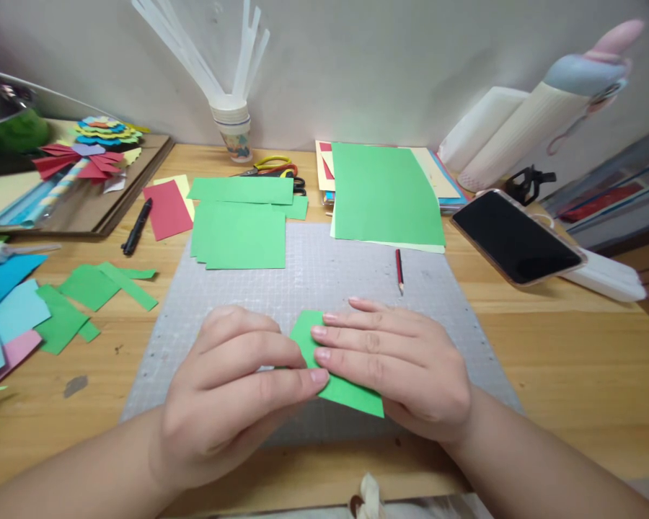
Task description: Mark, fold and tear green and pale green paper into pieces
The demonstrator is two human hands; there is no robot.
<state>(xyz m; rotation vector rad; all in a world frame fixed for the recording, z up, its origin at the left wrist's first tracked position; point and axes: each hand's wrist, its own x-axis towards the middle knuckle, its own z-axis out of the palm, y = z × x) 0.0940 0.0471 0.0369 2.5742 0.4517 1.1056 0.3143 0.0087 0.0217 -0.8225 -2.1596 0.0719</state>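
A person's two hands meet over a small piece of green paper (351,396), which lies above the near part of a grey gridded cutting mat (346,277) on a wooden table (567,360). The right hand (394,353) is laid across the paper from the right, its fingers stretched nearly flat, with the little finger a bit apart from the others. The left hand (232,396) is curled, one fingertip resting on the paper beside the right hand's fingertips; whether it pinches the paper from beneath cannot be told. Beyond the hands, a red-and-black pencil (399,272) lies on the mat. A pile of green rectangles (246,238) overlaps the mat's far left, and a large green sheet (386,194) tops other papers at the far right. Scissors (273,164) lie behind the pile, near a paper cup (235,137) with white sticks in it. A phone (518,236) sits to the right, and green scraps (89,287) lie to the left.
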